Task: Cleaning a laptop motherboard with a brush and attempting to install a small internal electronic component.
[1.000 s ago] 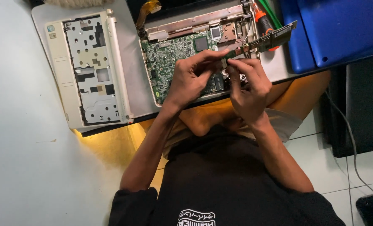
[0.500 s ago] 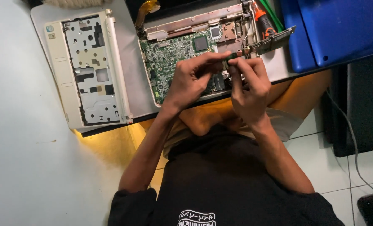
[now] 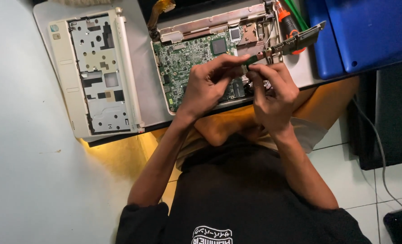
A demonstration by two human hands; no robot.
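Left hand (image 3: 205, 83): fingertips pinched on a small green circuit card (image 3: 251, 60), held above the right part of the board.
Right hand (image 3: 273, 92): fingers closed on the same card from the near side.
Card location: between both hands, over the green motherboard (image 3: 187, 58) in the open white laptop base (image 3: 219, 25).
Handling: judged light, stiff, thin and fragile; best gripped by bare edges, clear of contacts and chips.
Left of base: detached white palm-rest cover, metal underside up (image 3: 97, 72).
Far right: orange-handled screwdriver (image 3: 286, 22), blue plastic lid (image 3: 368, 31).

small green circuit card (image 3: 250, 60), pinched above open laptop base (image 3: 187, 58)
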